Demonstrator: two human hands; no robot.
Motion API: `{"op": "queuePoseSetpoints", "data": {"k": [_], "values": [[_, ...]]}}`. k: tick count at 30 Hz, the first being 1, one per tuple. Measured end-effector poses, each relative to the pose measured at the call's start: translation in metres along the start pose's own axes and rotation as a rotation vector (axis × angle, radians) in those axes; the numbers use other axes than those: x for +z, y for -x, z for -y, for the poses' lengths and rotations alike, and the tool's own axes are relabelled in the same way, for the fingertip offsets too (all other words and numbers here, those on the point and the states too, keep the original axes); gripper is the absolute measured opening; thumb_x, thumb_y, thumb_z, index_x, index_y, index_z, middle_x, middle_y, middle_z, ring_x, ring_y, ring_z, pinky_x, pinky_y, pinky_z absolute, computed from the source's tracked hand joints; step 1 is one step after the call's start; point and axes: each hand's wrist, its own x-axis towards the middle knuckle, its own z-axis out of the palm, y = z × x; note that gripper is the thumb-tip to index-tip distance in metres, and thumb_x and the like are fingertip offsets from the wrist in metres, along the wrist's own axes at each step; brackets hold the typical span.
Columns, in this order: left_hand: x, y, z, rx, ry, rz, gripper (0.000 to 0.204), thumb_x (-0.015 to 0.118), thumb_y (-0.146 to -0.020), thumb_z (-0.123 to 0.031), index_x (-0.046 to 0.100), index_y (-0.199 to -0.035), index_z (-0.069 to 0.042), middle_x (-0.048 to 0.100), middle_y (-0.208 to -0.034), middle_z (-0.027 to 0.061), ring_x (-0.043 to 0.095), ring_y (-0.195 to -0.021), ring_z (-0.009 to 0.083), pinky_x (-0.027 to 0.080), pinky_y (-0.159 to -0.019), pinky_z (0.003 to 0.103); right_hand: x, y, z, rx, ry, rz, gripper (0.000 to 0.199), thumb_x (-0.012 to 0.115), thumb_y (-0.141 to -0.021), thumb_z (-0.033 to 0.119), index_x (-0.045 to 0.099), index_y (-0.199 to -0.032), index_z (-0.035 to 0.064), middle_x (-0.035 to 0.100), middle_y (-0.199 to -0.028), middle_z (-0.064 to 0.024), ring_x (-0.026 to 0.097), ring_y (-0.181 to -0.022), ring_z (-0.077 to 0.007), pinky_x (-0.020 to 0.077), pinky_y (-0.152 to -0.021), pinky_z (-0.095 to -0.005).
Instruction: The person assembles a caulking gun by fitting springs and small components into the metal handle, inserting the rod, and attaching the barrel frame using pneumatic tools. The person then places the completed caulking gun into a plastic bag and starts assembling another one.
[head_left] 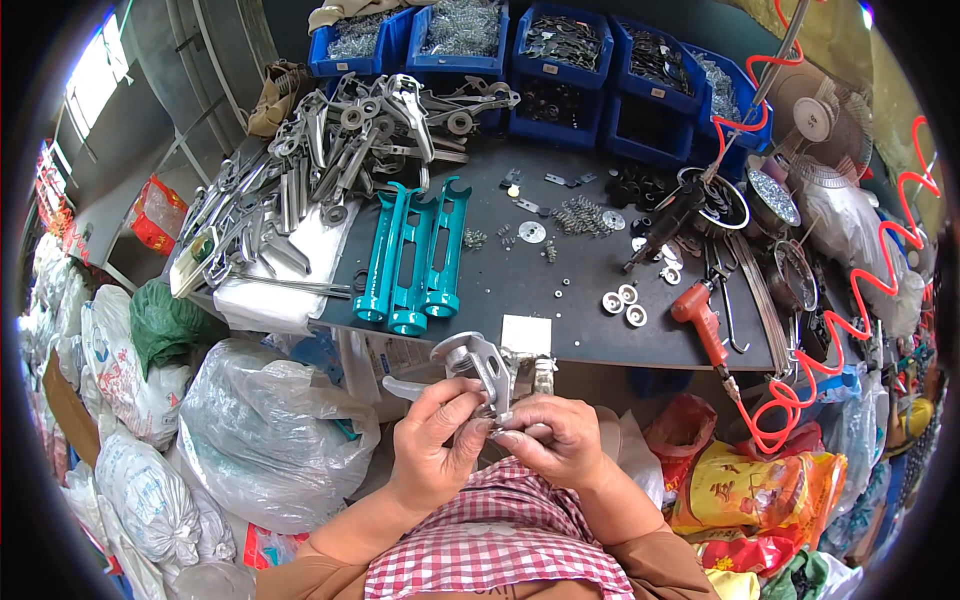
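Observation:
In front of my apron, at the table's near edge, I hold a grey metal handle casting (487, 365) with a round collar at its top. My left hand (430, 455) is closed on its lower part, thumb and fingers pinching it. A pale curved lever (402, 388) sticks out to the left, above that hand. My right hand (562, 440) is closed, its fingertips meeting the casting's lower end; what lies between them is mostly hidden. Just beyond the hands, a small white square plate (527, 335) sits at the table edge on a metal fixture (543, 375).
Teal slotted metal frames (407, 312) lie left of centre, beside a heap of grey castings (330, 150). Blue bins (560, 42) of small parts line the back. A red air tool (702, 318) with a coiled red hose (832, 325) lies right. Plastic bags (275, 430) crowd the floor.

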Motion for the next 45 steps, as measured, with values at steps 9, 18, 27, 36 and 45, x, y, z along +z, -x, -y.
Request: {"op": "queuePoseSetpoints", "data": {"k": [9,18,27,36,45], "values": [[-0.005,-0.004,-0.002,-0.014,-0.018,0.050,0.022,0.060,-0.083,-0.015,0.060,-0.097,0.002,0.058,-0.097,0.0138,0.059,-0.084,0.0219,0.047,-0.072,0.028,0.001,0.000,-0.009,-0.125,0.033,0.002,0.023,0.070,-0.068,0.002,0.060,-0.088,-0.0006,0.062,-0.078,-0.0118,0.063,-0.065,-0.0208,0.0513,-0.052,-0.0272],[-0.002,0.000,0.014,-0.318,0.411,-0.057,0.031,0.052,-0.089,-0.024,0.057,-0.099,0.005,0.055,-0.099,0.0099,0.052,-0.060,0.0075,0.040,-0.050,0.019,-0.003,0.010,0.018,-0.510,0.365,-0.081,0.026,0.067,-0.065,0.002,0.061,-0.091,-0.0010,0.064,-0.087,-0.0173,0.065,-0.077,-0.0254,0.0552,-0.067,-0.0315],[0.001,0.000,0.017,-0.177,0.139,-0.096,0.031,0.049,-0.090,-0.025,0.059,-0.098,0.003,0.058,-0.096,0.0115,0.056,-0.081,0.0149,0.045,-0.069,0.025,0.016,0.002,0.007,-0.623,0.555,-0.060,0.026,0.061,-0.068,0.005,0.061,-0.093,-0.0023,0.062,-0.095,-0.0169,0.064,-0.084,-0.0258,0.0542,-0.073,-0.0317],[0.013,0.009,0.022,-0.611,0.432,-0.041,0.022,0.045,-0.092,-0.015,0.056,-0.105,-0.001,0.056,-0.085,0.0052,0.049,-0.053,0.0075,0.040,-0.045,0.019,0.016,-0.008,-0.033,-0.743,0.688,-0.062,0.033,0.059,-0.065,0.006,0.061,-0.097,-0.0022,0.058,-0.102,-0.0135,0.060,-0.090,-0.0253,0.0527,-0.077,-0.0326],[0.009,0.027,0.037,-0.949,0.886,0.229,0.054,0.050,-0.088,-0.028,0.028,-0.131,-0.004,0.056,-0.090,0.0092,0.060,-0.063,0.0163,0.051,-0.054,0.025,0.016,0.007,-0.074,-0.552,0.630,0.005,0.038,0.058,-0.066,0.011,0.059,-0.104,0.0039,0.060,-0.106,-0.0084,0.060,-0.090,-0.0222,0.0531,-0.071,-0.0300]]}}
